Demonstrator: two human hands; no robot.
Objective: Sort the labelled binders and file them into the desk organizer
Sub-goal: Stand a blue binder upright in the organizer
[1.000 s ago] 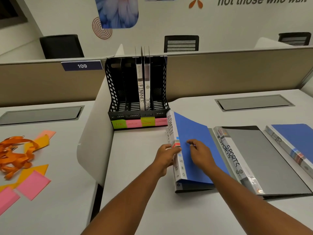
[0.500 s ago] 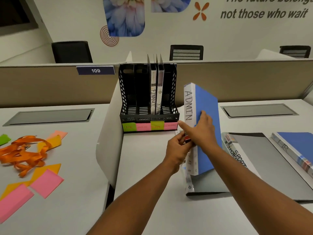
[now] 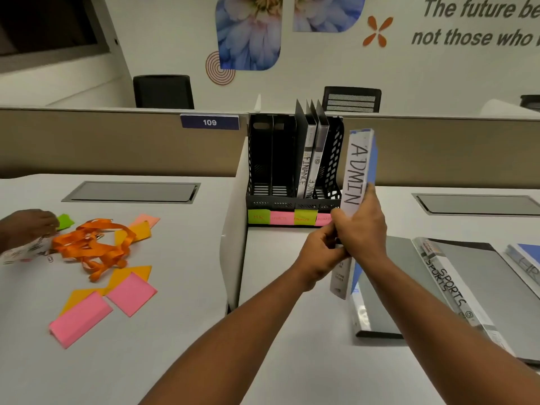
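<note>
Both hands hold the ADMIN binder (image 3: 357, 182) upright, spine toward the camera, just right of the desk organizer (image 3: 293, 176) and lifted off the bench (image 3: 292, 331). The right hand (image 3: 362, 229) wraps its fingers round the lower spine, thumb up the blue cover; the left hand (image 3: 320, 252) pinches the spine's lower edge from the organizer's side.

The step in hand looks like filing this binder. The organizer's front carries four sticky labels (image 3: 292, 218), and the rightmost pink one seems to read ADMIN, though it is partly hidden. So the next move probably calls for carrying the binder a little left, lining its bottom edge with the rightmost slot, and sliding it down without catching the mesh wall.

Count: the organizer has four slots; two FINANCE binders (image 3: 311, 168) stand in the third from its left, the rest look empty. Right of the organizer, lying flat on the bench, are three binders: a plain grey one (image 3: 377, 311), the SPORTS binder (image 3: 450, 287), and a blue one (image 3: 526, 267) at the frame edge whose label I cannot read surely.
</note>
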